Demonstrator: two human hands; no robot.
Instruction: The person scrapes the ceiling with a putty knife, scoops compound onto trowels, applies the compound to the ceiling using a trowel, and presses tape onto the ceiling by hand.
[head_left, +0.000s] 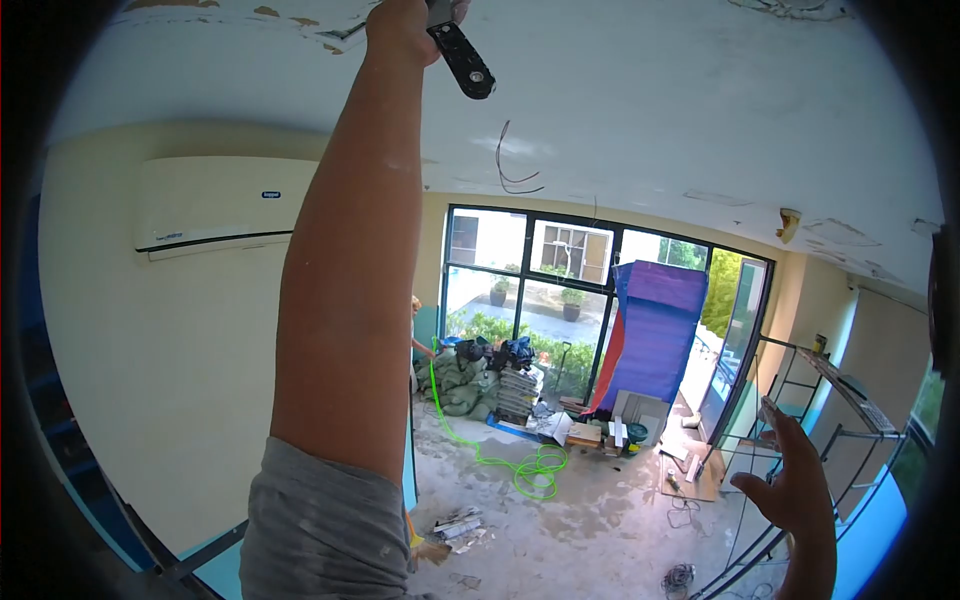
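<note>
My left arm, in a grey sleeve, reaches up to the ceiling. At the top edge my left hand (402,28) is closed round a scraper-like tool with a black handle (468,68); its blade is mostly cut off by the frame. Peeled brown patches (268,12) mark the ceiling beside it. At the lower right my right hand (795,475) is raised with thumb and fingers apart and nothing in it, near the metal scaffold (850,388).
An air conditioner (225,200) hangs on the left wall. Wires (502,160) dangle from the ceiling. Below are a green hose (535,470), sacks (455,385) and a blue-purple sheet (655,330) by the windows. Another person's arm (422,347) shows partly behind my arm.
</note>
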